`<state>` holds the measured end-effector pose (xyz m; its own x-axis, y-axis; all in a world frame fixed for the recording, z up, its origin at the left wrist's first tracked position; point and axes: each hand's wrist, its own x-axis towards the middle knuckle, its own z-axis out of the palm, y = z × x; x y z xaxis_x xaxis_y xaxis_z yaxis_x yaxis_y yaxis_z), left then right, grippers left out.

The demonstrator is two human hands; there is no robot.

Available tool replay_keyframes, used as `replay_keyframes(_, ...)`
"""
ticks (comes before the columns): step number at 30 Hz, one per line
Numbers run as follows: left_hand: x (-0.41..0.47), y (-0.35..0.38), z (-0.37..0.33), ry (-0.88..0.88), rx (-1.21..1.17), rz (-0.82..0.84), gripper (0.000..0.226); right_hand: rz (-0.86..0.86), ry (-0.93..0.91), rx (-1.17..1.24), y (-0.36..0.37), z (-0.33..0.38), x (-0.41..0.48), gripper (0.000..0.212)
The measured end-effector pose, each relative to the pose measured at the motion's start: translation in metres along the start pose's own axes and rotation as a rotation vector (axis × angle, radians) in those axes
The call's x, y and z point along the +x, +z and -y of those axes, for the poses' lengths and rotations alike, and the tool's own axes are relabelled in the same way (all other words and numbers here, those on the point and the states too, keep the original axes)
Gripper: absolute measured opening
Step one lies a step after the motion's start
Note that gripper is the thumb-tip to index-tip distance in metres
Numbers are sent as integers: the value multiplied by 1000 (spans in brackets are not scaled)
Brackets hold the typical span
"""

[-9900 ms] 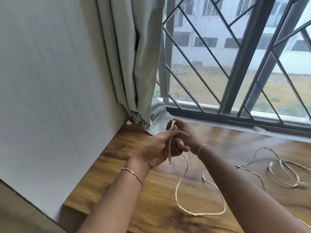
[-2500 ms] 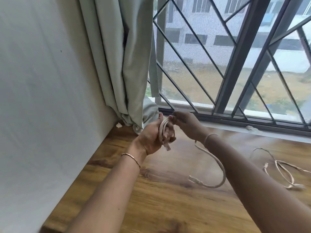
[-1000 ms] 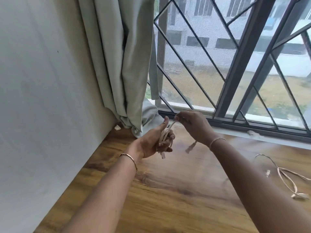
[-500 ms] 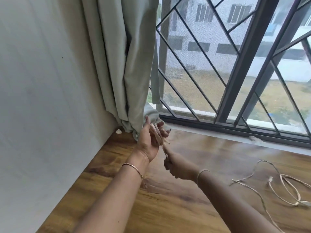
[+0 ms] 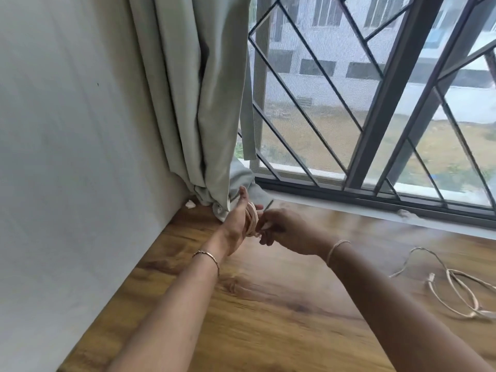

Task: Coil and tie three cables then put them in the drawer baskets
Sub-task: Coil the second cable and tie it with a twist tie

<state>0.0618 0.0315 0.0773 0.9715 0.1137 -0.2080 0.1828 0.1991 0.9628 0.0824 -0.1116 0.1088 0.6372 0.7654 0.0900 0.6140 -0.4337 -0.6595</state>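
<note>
Together left hand (image 5: 236,226) and right hand (image 5: 284,232) grip coiled cable (image 5: 252,220).

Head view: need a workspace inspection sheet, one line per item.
Surface: wooden table, bare in the middle.
Job's things: coiled cable bundled in the left hand; drawer baskets not in view.
Clutter: white scrap in the corner by the wall.
Grippers: left hand closed around the coil; right hand pinching the cable's end beside it.
Cables: loose cables lying uncoiled on the table at right.
Surroundings: grey curtain bunched on the table; barred window behind.
</note>
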Motion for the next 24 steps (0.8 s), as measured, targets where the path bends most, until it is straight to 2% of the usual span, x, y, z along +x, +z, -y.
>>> replay_keyframes(3, -2, 2, 3, 44, 88, 127, 89, 13, -30, -10, 2, 5, 3, 26)
replay_keyframes(5, -3, 4, 4, 27, 142, 156, 94, -9, -33, -45, -5, 7, 6, 24)
replay_keyframes(8, -5, 4, 3, -9, 182, 238, 106, -80, -1, -58, -17, 4, 12, 23)
replay_keyframes(10, -6, 5, 4, -49, 178, 281, 114, -138, -28, -49, -23, -1, 18, 14)
replay_keyframes(12, -7, 10, 3, -68, 175, 290, 114, -180, -14, -27, -25, -6, 22, 7)
replay_keyframes(18, -11, 14, -1, -78, -10, 283, 101, -264, 33, 224, -19, -6, 18, 11)
replay_keyframes(21, -15, 10, -4, -102, -44, 338, 106, -250, 54, 307, -12, -6, 17, 13)
replay_keyframes(24, -19, 11, -8, -86, -98, 373, 92, -185, 122, 472, -9, -6, 13, 12)
